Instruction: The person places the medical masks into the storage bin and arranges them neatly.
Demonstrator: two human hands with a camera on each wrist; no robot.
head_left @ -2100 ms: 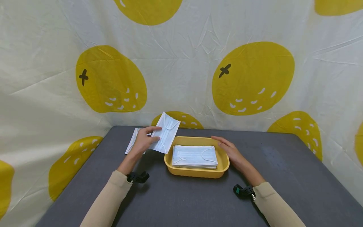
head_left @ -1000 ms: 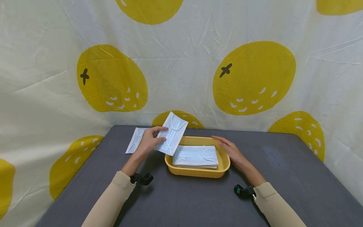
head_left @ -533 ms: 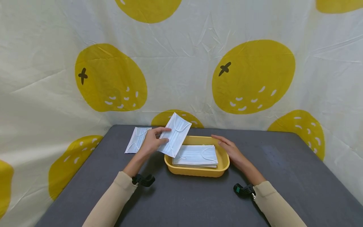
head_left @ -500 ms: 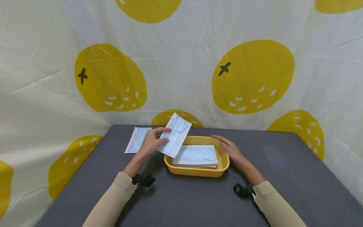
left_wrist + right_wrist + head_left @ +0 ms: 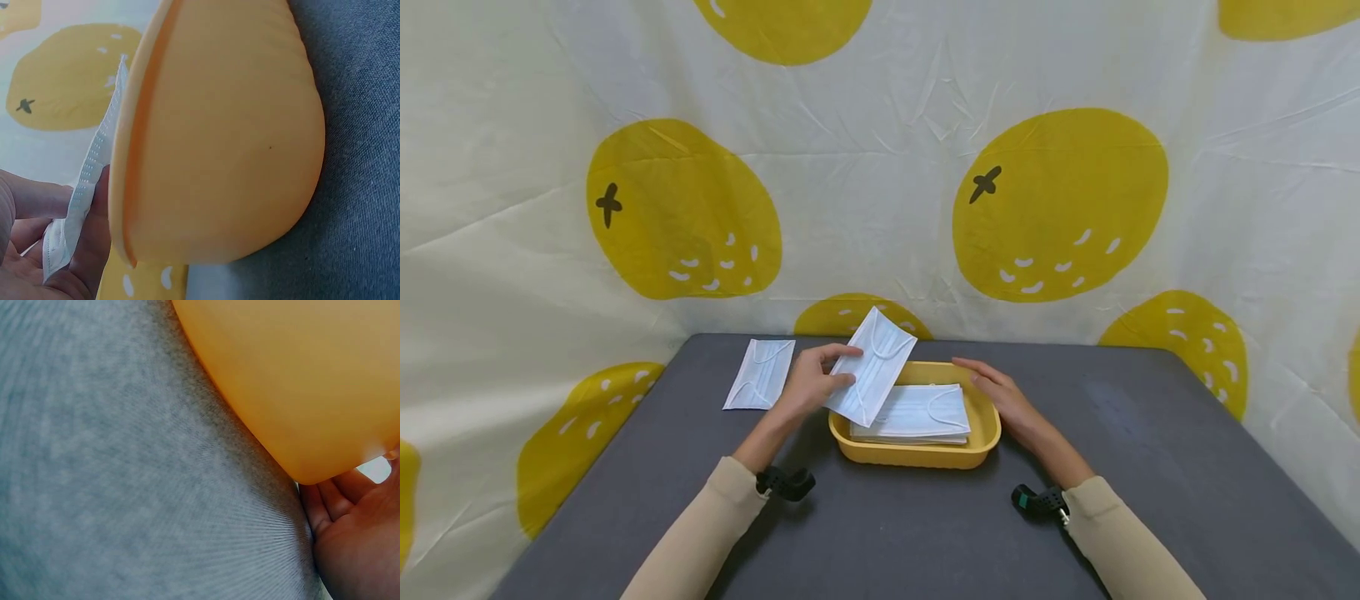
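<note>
My left hand (image 5: 811,379) pinches a pale blue face mask (image 5: 880,350) between thumb and fingers. The mask is tilted, its lower corner overlapping the left side of the yellow tray (image 5: 917,454) in the head view. Edge-on in the left wrist view, the held mask (image 5: 94,162) stands beside the tray wall. A stack of face masks (image 5: 925,412) with white ear loops lies in the tray. My right hand (image 5: 1015,408) rests along the tray's right end, fingers fairly straight at the rim. Its fingers (image 5: 337,497) are partly hidden behind the tray in the right wrist view.
Another face mask (image 5: 760,375) lies flat on the dark grey table (image 5: 895,533), left of the tray. Behind the table hangs a white cloth (image 5: 865,208) printed with yellow fruit. Each wrist wears a black band (image 5: 786,482).
My left hand has moved right with the held mask, over the tray's left side, and lowered slightly at the end. The mask on the table shows more fully. My right hand stays at the tray.
</note>
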